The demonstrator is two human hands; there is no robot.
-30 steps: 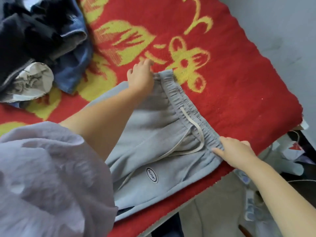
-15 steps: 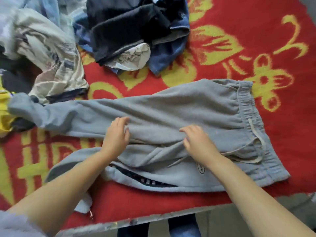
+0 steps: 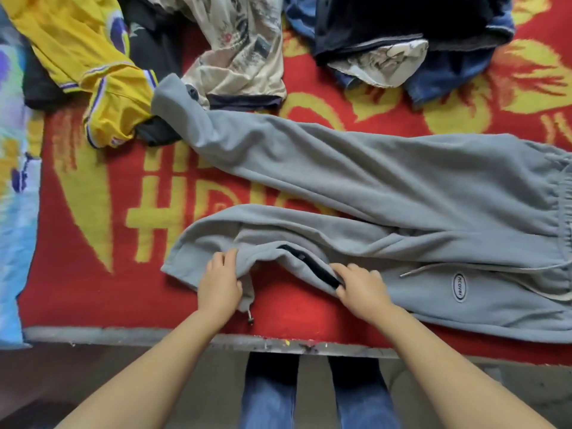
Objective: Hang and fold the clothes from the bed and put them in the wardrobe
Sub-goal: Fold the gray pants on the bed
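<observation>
1. my left hand [image 3: 220, 286] is pinching the near leg's edge by the cuff, fingers curled into the fleece
2. right hand [image 3: 362, 287] grips the same edge further up, beside the dark pocket opening [image 3: 312, 267]
3. the grey sweatpants [image 3: 387, 193] lie flat on the red blanket [image 3: 93, 258], waistband off right. soft, floppy, probably light, so grab seams and edges
4. unsorted clothes pile [image 3: 235, 51] sits beyond

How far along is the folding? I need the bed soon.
Early. The grey sweatpants lie spread out, unfolded; left hand and right hand grip the near leg. The yellow jersey, patterned shirt and dark pile wait, unfolded.
</observation>
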